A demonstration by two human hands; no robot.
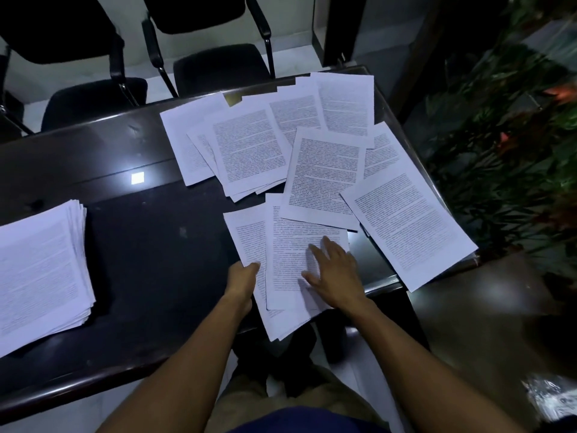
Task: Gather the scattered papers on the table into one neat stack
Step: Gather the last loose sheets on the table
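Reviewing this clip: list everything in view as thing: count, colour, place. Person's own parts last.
table: one, dark glossy, fills the middle of the view.
paper stack: one thick pile, white printed sheets, left end of the table.
scattered papers: many overlapping loose sheets, exact count unclear, white with black text, right half of the table; some overhang the near and right edges.
chairs: at least two, black, beyond the far edge of the table.
plants: green leaves with some red-orange, to the right of the table.
left hand: grips the left edge of the nearest sheets.
right hand: fingers spread, lying flat on the nearest sheets.
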